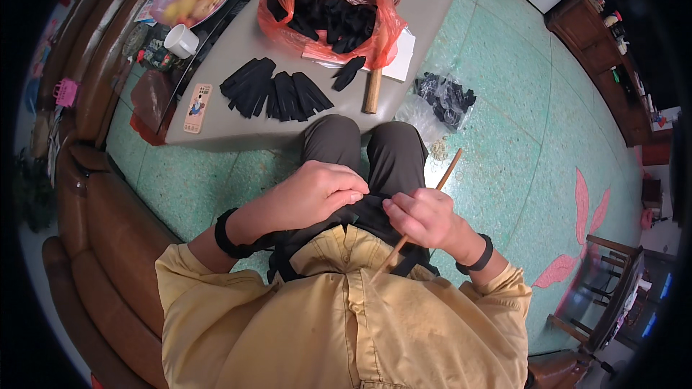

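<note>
the left hand [317, 193] is curled over a flat black fabric piece [360, 210] on the lap, pinching its edge, it seems. the right hand [422, 217] is closed around a thin wooden stick [448, 171], also touching that fabric. on the grey table [425, 0] ahead lie fanned black fabric pieces [274, 90] and an orange plastic bag [328, 0] holding more.

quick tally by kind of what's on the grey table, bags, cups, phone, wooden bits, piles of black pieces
orange plastic bag of black pieces: 1
white cup: 1
phone: 1
wooden block: 1
fanned piles of black pieces: about 3, edges overlap
loose black piece: 1
white sheet: 1
total: about 9
</note>
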